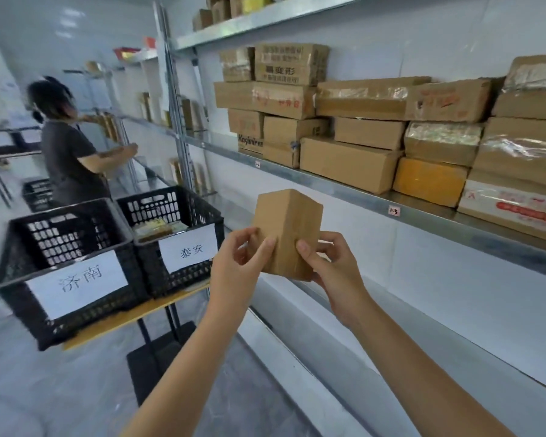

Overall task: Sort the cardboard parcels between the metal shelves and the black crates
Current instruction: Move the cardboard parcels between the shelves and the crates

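A small plain cardboard parcel [289, 230] stands upright in the air in front of the metal shelves [344, 189]. My left hand [241, 263] grips its left side and my right hand [330, 268] grips its right side, thumbs on the near face. Several taped cardboard parcels [350, 160] are stacked on the middle shelf above. Two black crates stand to the left on a small table: the near crate [67, 244] bears a white paper label, and the far crate [174, 216] bears another label and holds some packets.
Another person [68, 152] in a dark shirt stands at the far shelves on the left. A third black crate [38, 192] sits behind that person. The lower shelf [375, 357] runs under my arms. A dark table [0, 152] stands at far left.
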